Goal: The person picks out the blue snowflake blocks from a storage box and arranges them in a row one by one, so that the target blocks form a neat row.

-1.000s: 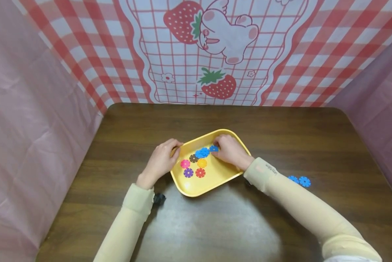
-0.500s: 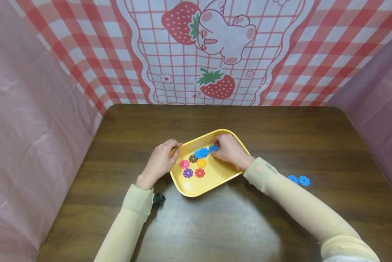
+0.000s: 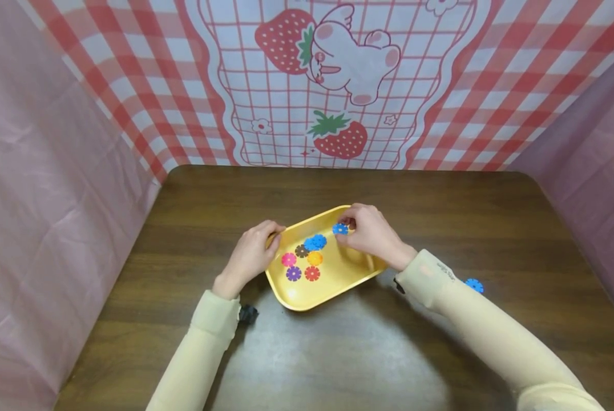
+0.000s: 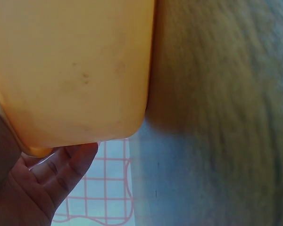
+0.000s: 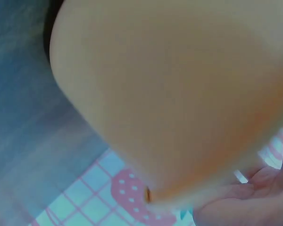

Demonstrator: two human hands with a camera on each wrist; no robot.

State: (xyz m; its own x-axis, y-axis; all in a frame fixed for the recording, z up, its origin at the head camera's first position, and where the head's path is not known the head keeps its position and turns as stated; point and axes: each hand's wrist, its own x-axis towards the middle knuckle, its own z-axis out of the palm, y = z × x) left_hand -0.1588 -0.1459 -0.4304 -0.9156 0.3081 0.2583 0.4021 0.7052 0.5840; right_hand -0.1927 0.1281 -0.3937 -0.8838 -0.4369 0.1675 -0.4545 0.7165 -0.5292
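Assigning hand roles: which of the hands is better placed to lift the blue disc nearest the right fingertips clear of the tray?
Right, most likely. The right hand pinches that blue disc; the left hand holds the opposite end of the yellow tray, well away from it.

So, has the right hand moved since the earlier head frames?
Yes: the right hand has shifted right and slightly up in the head view, judged against the table.
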